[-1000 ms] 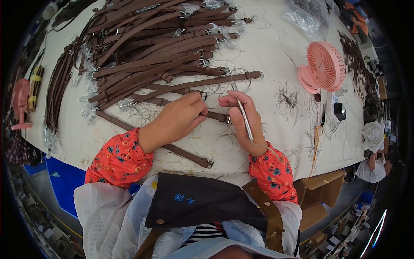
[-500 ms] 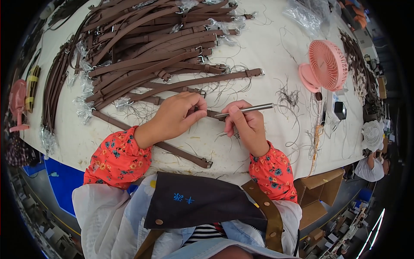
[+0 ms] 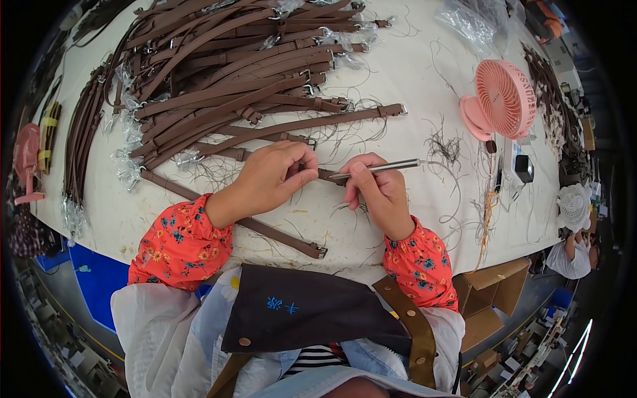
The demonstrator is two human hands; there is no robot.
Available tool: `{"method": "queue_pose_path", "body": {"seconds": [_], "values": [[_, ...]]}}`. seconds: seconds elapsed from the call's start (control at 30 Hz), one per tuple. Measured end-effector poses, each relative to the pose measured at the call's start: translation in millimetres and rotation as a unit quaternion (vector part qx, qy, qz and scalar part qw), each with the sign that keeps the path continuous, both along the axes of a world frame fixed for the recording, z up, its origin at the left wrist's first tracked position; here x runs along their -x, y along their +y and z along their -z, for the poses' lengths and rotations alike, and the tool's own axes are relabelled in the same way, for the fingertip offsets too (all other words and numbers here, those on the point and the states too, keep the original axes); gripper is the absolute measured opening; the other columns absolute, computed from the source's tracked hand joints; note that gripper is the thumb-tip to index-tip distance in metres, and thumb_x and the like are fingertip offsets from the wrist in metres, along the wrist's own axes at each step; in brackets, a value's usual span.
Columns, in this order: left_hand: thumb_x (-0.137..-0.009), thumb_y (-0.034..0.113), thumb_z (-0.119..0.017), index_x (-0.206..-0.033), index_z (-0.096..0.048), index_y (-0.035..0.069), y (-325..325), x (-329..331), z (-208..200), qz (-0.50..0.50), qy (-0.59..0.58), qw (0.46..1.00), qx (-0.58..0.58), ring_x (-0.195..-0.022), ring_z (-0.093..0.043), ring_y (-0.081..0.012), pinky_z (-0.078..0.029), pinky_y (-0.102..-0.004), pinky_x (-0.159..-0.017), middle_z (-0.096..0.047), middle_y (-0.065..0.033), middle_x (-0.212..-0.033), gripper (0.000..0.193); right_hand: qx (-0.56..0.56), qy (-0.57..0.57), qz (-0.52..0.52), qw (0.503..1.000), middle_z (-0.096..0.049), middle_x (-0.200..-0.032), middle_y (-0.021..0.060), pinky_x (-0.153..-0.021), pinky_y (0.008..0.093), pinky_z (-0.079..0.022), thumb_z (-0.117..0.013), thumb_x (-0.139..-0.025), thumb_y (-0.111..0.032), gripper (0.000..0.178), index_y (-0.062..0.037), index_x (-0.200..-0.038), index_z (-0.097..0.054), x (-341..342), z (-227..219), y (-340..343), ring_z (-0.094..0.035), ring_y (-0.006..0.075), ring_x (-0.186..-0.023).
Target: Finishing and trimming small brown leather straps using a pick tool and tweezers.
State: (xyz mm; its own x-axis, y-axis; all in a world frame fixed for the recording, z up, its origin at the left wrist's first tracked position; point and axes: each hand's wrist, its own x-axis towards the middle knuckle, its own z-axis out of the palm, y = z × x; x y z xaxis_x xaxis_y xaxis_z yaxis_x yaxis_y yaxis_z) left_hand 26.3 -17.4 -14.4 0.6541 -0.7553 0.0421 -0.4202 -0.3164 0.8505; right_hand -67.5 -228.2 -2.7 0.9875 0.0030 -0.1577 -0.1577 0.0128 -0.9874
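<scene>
**Brown strap pinned and worked with a metal tool**

Brown leather-look strap (image 3: 265, 229) lies slantwise across the near middle of the white tabletop (image 3: 411, 79), its buckled end toward the person and its upper part passing under both hands. The left hand (image 3: 269, 179) presses down on it with fingers (image 3: 302, 159) curled close together, the fingertips closed onto the strap near its end. Just right of it, the right hand (image 3: 375, 192) has its fingers pressed around a slim silver tool (image 3: 381, 167), held nearly level, its tip meeting the strap between the two hands and its other end pointing right. The strap is narrow, flat and dark brown, with a small metal buckle (image 3: 320, 251) at its near end. Farther off and to the left lies a heap of like straps (image 3: 225, 86); loose threads (image 3: 444, 146) scatter to the right, near a pink fan (image 3: 504, 99).
</scene>
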Motion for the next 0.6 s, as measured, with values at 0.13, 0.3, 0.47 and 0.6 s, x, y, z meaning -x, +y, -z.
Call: {"method": "queue_pose_path", "body": {"seconds": [0.13, 0.3, 0.47, 0.6], "values": [[-0.088, 0.013, -0.067, -0.091, -0.06, 0.003, -0.5, -0.4, -0.5, -0.001, -0.005, 1.0, -0.001, -0.067, -0.054, -0.0164, -0.045, -0.0302, -0.062, -0.059, -0.0056, -0.081, 0.013, 0.0, 0.002, -0.003, 1.0, -0.061, -0.079, 0.0041, -0.053, 0.0212, -0.047, -0.049, -0.103, -0.026, 0.036, 0.0042, -0.091, -0.065, -0.1, 0.7, -0.8, -0.056, 0.0069, -0.057], [-0.087, 0.014, -0.068, -0.09, -0.06, 0.003, -1.1, -0.4, -0.2, -0.002, -0.005, 1.0, 0.001, -0.066, -0.054, -0.0161, -0.045, -0.0301, -0.062, -0.059, -0.0056, -0.08, 0.013, 0.001, 0.004, -0.002, 1.0, -0.061, -0.08, 0.0044, -0.053, 0.0214, -0.047, -0.05, -0.103, -0.026, 0.037, 0.0042, -0.089, -0.065, 0.5, 0.5, -0.4, -0.056, 0.0072, -0.057], [-0.088, 0.013, -0.067, -0.093, -0.06, 0.003, -1.0, -0.6, -2.5, -0.003, 0.018, 1.0, 0.005, -0.066, -0.053, -0.016, -0.044, -0.0296, -0.061, -0.058, -0.0056, -0.08, 0.014, 0.002, -0.001, -0.001, 1.0, -0.062, -0.081, 0.0048, -0.053, 0.0215, -0.047, -0.05, -0.103, -0.027, 0.038, 0.0046, -0.087, -0.065, 0.4, 1.0, -0.4, -0.056, 0.0075, -0.057], [-0.089, 0.012, -0.065, -0.099, -0.06, 0.005, -5.0, 2.6, -2.9, -0.062, 0.012, 0.998, 0.03, -0.066, -0.054, -0.0165, -0.044, -0.0304, -0.06, -0.055, -0.0051, -0.077, 0.014, -0.013, -0.008, 0.013, 1.0, -0.062, -0.086, 0.0065, -0.053, 0.0217, -0.047, -0.05, -0.103, -0.026, 0.04, 0.0059, -0.085, -0.065, 0.1, 3.4, -0.9, -0.056, 0.0082, -0.056]]}}
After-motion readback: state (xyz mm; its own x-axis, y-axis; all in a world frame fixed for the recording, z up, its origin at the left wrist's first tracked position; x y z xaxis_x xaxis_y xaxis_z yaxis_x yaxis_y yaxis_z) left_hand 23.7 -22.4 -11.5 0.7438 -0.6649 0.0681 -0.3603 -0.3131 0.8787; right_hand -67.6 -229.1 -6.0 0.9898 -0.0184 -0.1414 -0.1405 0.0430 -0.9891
